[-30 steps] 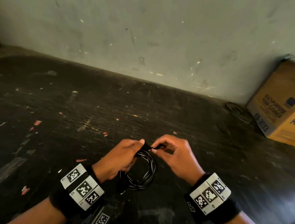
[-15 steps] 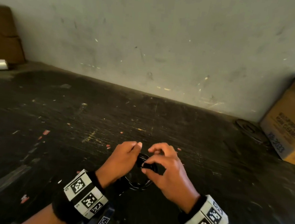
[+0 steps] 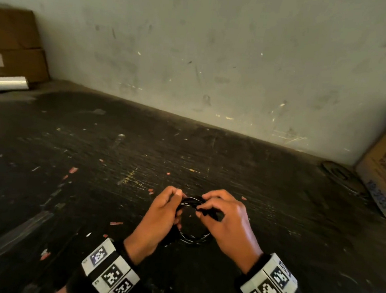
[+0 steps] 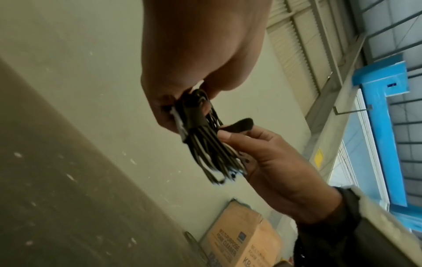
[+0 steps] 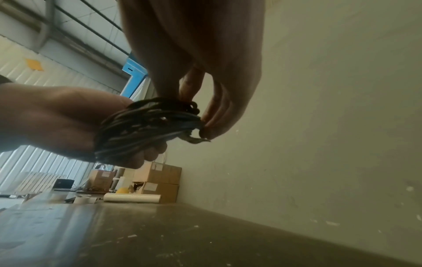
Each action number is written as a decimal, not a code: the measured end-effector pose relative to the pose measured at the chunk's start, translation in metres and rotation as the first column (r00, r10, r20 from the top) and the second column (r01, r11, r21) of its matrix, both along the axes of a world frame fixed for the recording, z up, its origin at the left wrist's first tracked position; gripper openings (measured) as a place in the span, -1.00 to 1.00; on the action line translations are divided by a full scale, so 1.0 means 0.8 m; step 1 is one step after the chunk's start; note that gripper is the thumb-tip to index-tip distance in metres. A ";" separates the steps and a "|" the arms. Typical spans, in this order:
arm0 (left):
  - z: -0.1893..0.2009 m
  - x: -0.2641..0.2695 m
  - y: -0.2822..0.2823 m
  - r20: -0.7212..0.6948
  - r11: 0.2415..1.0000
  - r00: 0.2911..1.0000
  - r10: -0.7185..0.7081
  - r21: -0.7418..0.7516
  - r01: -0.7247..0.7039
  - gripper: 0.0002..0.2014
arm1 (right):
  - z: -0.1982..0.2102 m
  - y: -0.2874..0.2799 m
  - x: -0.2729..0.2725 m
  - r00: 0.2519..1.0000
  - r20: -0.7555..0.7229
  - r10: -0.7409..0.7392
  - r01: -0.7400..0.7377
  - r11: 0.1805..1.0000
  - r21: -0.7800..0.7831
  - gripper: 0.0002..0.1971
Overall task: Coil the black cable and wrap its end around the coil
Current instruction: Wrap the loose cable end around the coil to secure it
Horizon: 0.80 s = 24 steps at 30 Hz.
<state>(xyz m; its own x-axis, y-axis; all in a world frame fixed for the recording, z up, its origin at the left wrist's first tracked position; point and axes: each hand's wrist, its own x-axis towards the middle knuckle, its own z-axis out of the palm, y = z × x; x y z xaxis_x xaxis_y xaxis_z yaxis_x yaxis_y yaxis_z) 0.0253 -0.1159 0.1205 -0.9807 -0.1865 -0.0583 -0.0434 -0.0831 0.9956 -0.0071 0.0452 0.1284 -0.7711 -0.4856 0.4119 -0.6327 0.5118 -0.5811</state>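
Both hands are closed on the black cable coil, held up in the air over the dark, scuffed table [image 3: 117, 154] rather than lying on it. Behind the table stands a marked grey wall [image 3: 217, 55]; a foam cleaner carton [image 3: 383, 175] leans in the right corner, and brown boxes [image 3: 12, 46] with a pale roll [image 3: 5, 83] in front of them sit at the far left.

The left hand [image 3: 159, 215] grips one side of the cable coil [image 3: 194, 237], thumb on top, fingers curled under the bundled loops. The right hand [image 3: 225, 220] pinches a short, flat black strap-like end [image 4: 239, 124] at the top of the coil, just beside the left thumb. From the left wrist view a dark band [image 4: 194, 112] already circles the gathered loops near the left fingers, so the coiling looks done and the wrapping looks well along, with only the free tail left to lay down.

To finish well, the left hand should keep the loops squeezed flat so none springs out, while the right draws the tail snug across the band, not slack, and presses it down onto the previous turn. Pulling too hard could drag the loops out of the left grip; too little tension would likely let the wrap loosen.
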 end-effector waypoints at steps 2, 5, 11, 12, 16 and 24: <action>-0.002 0.000 0.001 -0.028 0.998 0.998 0.053 0.035 -0.052 -0.75 | 0.000 0.001 0.001 0.999 -0.031 -0.029 0.029 1.000 0.004 -0.87; -0.008 0.003 0.005 -0.075 0.995 0.992 0.099 0.024 -0.098 -0.76 | -0.004 0.003 0.003 0.994 -0.083 -0.068 0.065 0.997 -0.035 -0.87; 0.001 0.000 0.000 -0.081 0.940 0.997 -0.004 -0.341 -0.024 -0.68 | -0.003 0.010 0.007 0.990 -0.122 -0.073 0.079 0.996 0.044 -0.80; 0.007 -0.004 0.001 -0.095 0.936 0.995 -0.021 -0.351 -0.014 -0.68 | -0.002 0.010 0.008 0.990 -0.128 -0.066 0.073 0.996 0.046 -0.80; 0.016 -0.019 0.020 -0.019 0.952 0.996 -0.091 -0.295 0.082 -0.70 | 0.003 0.008 0.014 0.985 -0.160 -0.064 0.069 0.997 0.024 -0.81; 0.009 -0.011 0.046 0.118 0.995 0.991 -0.067 0.081 0.058 -0.74 | -0.004 0.023 0.019 0.963 -0.254 -0.093 0.102 0.994 0.024 -0.85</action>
<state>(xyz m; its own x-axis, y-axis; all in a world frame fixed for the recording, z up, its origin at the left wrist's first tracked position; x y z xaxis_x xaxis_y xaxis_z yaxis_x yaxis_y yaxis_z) 0.0165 -0.0789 0.1276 -0.9752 -0.1155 -0.1887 -0.1702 -0.1528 0.9735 0.0078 0.0640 0.1255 -0.6888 -0.4313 0.5827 -0.7024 0.5960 -0.3892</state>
